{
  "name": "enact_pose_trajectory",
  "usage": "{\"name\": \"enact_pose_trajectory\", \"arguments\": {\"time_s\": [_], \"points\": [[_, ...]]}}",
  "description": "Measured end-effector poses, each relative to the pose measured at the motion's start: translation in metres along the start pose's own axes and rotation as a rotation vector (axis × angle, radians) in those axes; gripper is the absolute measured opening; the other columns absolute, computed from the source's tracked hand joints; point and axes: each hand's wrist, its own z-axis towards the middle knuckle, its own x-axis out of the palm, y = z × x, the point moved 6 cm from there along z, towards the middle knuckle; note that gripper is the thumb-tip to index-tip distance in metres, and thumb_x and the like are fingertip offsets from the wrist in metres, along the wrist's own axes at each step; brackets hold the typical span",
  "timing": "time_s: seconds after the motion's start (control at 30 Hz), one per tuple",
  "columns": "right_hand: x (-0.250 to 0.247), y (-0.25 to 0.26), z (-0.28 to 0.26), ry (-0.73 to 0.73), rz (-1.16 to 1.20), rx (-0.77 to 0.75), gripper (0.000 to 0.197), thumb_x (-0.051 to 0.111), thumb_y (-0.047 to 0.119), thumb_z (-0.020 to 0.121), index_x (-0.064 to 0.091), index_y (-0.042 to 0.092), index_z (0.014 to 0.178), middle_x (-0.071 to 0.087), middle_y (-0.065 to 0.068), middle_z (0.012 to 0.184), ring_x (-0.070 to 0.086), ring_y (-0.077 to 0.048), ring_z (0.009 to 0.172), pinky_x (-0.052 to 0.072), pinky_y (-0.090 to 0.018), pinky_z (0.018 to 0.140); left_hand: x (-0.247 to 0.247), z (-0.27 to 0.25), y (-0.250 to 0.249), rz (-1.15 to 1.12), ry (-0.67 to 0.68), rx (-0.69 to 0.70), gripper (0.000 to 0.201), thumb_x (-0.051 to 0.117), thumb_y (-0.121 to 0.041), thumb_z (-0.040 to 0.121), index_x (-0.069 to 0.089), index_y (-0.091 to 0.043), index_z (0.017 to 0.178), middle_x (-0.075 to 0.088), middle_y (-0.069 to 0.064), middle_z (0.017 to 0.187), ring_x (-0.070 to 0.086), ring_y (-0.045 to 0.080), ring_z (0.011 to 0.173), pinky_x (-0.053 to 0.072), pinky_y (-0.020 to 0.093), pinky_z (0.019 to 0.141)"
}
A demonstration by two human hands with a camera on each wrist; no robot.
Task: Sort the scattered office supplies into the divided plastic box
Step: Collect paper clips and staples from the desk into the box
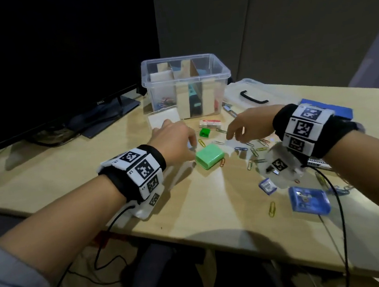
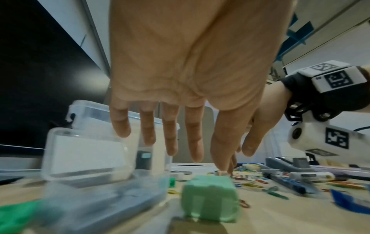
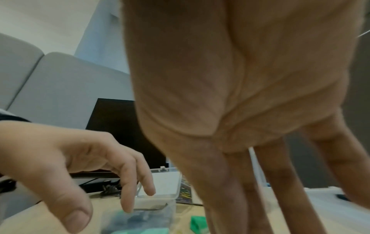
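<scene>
The clear divided plastic box (image 1: pixel 187 86) stands open at the back of the desk, with clips and other supplies in its compartments. My left hand (image 1: pixel 183 140) hovers in front of it, fingers spread and relaxed (image 2: pixel 170 134), holding nothing. Just right of it lies a light green box (image 1: pixel 209 156) (image 2: pixel 210 197). A small clear case (image 2: pixel 100 205) lies under this hand. My right hand (image 1: pixel 239 129) points its straight fingers (image 3: pixel 250 182) down at scattered coloured paper clips (image 1: pixel 254 150). Nothing shows in its grasp.
A clear case with white contents (image 1: pixel 163 118), a white eraser (image 1: pixel 209 123) and a small green piece (image 1: pixel 204 132) lie before the box. The lid with a black handle (image 1: pixel 253 96) lies to the right. A blue case (image 1: pixel 309 199) sits near the front edge, a monitor (image 1: pixel 41 66) at left.
</scene>
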Motion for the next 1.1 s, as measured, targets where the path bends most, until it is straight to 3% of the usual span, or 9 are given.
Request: {"name": "enact_pose_trajectory", "arguments": {"time_s": [0.13,0.27,0.37,0.53,0.7,0.8,0.9,1.0,1.1], "points": [[0.016,-0.027,-0.017,0.040,0.026,0.081,0.048,0.040,0.006,0.093,0.054,0.029,0.132,0.059,0.004,0.126,0.054,-0.017,0.110,0.045,-0.033,0.099,0.018,0.007,-0.046,-0.021,0.047,0.157,0.030,0.064,-0.033,0.088,0.062,-0.029,0.117,0.055,-0.005,0.132,0.040,0.021,0.120,0.035,0.046,0.104],[0.022,-0.051,-0.031,0.035,0.020,0.137,0.049,0.042,0.005,0.093,0.052,0.027,0.135,0.057,0.003,0.131,0.052,-0.018,0.118,0.041,-0.031,0.102,0.040,0.010,-0.098,0.150,0.245,0.414,0.051,0.051,-0.020,0.096,0.040,-0.033,0.145,0.031,-0.013,0.156,0.031,0.025,0.135,0.033,0.050,0.109],[0.026,-0.072,-0.036,0.012,-0.003,0.195,0.052,0.041,0.001,0.093,0.048,0.024,0.139,0.052,0.000,0.138,0.048,-0.020,0.125,0.039,-0.031,0.103,0.053,0.010,-0.128,0.327,0.376,0.579,0.072,0.043,-0.003,0.094,0.019,-0.039,0.152,0.011,-0.021,0.160,0.021,0.026,0.143,0.034,0.052,0.106],[0.026,-0.101,-0.041,0.001,0.085,0.250,0.054,0.039,-0.002,0.094,0.047,0.023,0.141,0.049,-0.001,0.143,0.044,-0.020,0.130,0.036,-0.031,0.105,0.075,0.015,-0.144,0.480,0.478,0.619,0.079,0.045,-0.007,0.091,0.010,-0.041,0.153,0.006,-0.024,0.159,0.007,0.022,0.149,0.026,0.050,0.112],[0.021,-0.115,-0.033,-0.052,0.245,0.228,0.051,0.043,-0.002,0.092,0.050,0.021,0.138,0.055,-0.003,0.136,0.049,-0.020,0.124,0.039,-0.032,0.104,0.067,0.029,-0.140,0.528,0.455,0.589,0.073,0.044,-0.012,0.094,0.013,-0.041,0.153,0.013,-0.020,0.160,0.009,0.023,0.149,0.029,0.049,0.111],[0.019,-0.119,-0.026,-0.089,0.299,0.221,0.050,0.045,0.000,0.093,0.050,0.022,0.137,0.055,-0.001,0.136,0.050,-0.019,0.123,0.039,-0.031,0.102,0.061,0.039,-0.135,0.498,0.458,0.548,0.067,0.048,-0.016,0.092,0.027,-0.044,0.149,0.030,-0.014,0.156,0.018,0.023,0.147,0.034,0.046,0.109],[0.018,-0.125,-0.020,-0.110,0.339,0.200,0.048,0.048,0.004,0.093,0.051,0.023,0.137,0.056,0.001,0.134,0.050,-0.018,0.122,0.039,-0.032,0.103,0.053,0.048,-0.132,0.392,0.421,0.463,0.051,0.053,-0.022,0.089,0.049,-0.046,0.134,0.051,0.000,0.133,0.045,0.028,0.127,0.044,0.043,0.099],[0.016,-0.132,-0.019,-0.133,0.452,0.173,0.047,0.049,0.005,0.094,0.051,0.025,0.136,0.062,0.003,0.125,0.055,-0.016,0.115,0.041,-0.031,0.099,0.044,0.056,-0.137,0.271,0.394,0.431,0.033,0.049,-0.020,0.094,0.063,-0.033,0.121,0.058,-0.006,0.104,0.053,0.018,0.108,0.047,0.033,0.090],[0.012,-0.140,-0.019,-0.194,0.504,0.163,0.046,0.049,0.007,0.094,0.052,0.028,0.134,0.063,0.005,0.121,0.056,-0.015,0.112,0.041,-0.031,0.099,0.035,0.078,-0.145,0.155,0.319,0.387,0.020,0.053,-0.013,0.093,0.069,-0.020,0.104,0.064,-0.006,0.095,0.057,0.013,0.088,0.047,0.027,0.080]]}}
